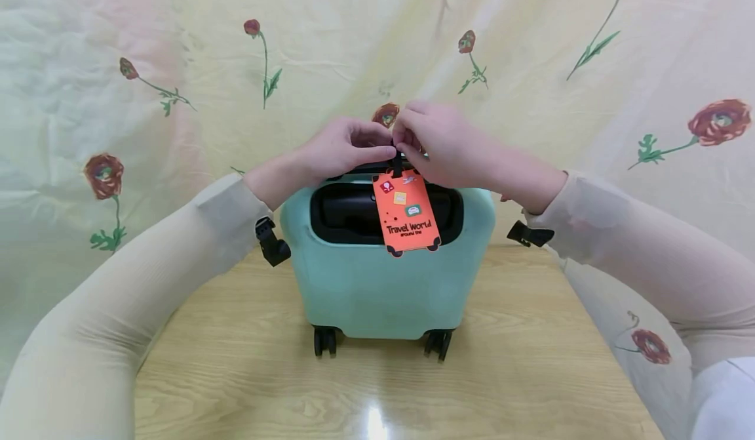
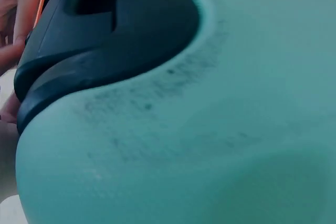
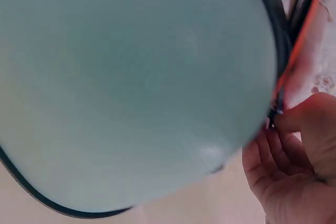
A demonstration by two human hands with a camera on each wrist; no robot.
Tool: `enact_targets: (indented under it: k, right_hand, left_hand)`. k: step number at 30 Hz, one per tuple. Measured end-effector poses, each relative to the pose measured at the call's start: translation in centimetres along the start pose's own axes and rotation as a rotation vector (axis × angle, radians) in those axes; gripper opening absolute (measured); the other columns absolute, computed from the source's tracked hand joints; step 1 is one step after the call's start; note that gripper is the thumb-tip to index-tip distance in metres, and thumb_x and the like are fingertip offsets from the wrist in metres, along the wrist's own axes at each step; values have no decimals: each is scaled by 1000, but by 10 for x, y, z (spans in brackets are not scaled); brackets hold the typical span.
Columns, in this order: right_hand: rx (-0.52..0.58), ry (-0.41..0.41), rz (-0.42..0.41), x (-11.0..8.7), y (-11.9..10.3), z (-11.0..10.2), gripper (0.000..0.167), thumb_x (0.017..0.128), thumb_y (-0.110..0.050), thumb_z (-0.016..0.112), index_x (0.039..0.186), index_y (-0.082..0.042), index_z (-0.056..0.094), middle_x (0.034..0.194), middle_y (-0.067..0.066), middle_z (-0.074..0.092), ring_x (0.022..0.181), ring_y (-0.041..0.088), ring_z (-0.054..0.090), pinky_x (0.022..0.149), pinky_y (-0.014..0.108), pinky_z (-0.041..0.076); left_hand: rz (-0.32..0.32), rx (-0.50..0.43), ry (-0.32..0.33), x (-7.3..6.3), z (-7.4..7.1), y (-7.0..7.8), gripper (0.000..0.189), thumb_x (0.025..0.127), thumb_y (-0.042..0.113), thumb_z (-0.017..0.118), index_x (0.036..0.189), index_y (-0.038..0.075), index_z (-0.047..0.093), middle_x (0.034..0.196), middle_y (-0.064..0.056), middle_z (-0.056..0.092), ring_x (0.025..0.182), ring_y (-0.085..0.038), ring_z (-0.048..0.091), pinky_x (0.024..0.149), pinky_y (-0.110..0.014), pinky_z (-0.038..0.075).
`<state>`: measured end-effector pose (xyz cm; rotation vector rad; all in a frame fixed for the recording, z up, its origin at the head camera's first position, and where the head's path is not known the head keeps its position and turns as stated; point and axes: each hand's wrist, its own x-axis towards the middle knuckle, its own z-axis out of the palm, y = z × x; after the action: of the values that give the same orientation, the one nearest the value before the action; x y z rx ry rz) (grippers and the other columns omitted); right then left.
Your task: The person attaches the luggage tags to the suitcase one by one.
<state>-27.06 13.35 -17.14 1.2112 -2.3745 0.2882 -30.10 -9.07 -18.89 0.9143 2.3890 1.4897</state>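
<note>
A mint-green suitcase (image 1: 383, 289) stands upright on its black wheels, its black handle recess (image 1: 345, 214) facing me in the head view. In front of that recess hangs an orange luggage tag (image 1: 407, 214) printed "Travel World", its black strap (image 1: 398, 166) running up to the top handle. My right hand (image 1: 442, 141) pinches the strap from the right; the right wrist view shows its thumb and fingers (image 3: 286, 150) together at the strap. From the left, my left hand (image 1: 342, 148) holds the strap's upper part, thumb stretched along the handle and fingers curled behind.
The suitcase stands on a wood-grain table (image 1: 248, 387) whose right edge slants away. Behind it hangs a pale cloth (image 1: 330, 53) with red flowers. Black buckled straps (image 1: 273, 242) hang at both sleeve cuffs.
</note>
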Motion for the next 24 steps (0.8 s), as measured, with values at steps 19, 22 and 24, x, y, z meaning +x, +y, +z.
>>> enact_targets:
  k: [19,22,24]
  right_hand:
    - [79,80,0,-7,6,30,5,109,-2,47,106,2,49,105,17,46,96,28,51,82,36,46]
    - [76,100,-9,-7,7,32,5,108,-1,46,105,2,47,105,18,44,95,28,50,81,36,45]
    - [81,124,-22,-6,8,34,5,108,1,45,104,3,47,104,18,44,95,29,50,81,36,44]
  left_hand:
    - [73,145,-156,9,-2,1,21,109,15,60,128,7,61,123,-12,67,115,-22,63,101,-31,51]
    - [65,182,-170,10,-3,3,23,109,16,60,131,8,60,124,-12,67,115,-23,62,101,-32,50]
    - [70,201,-169,10,-5,3,24,109,16,60,132,8,60,125,-13,67,115,-23,62,102,-33,50]
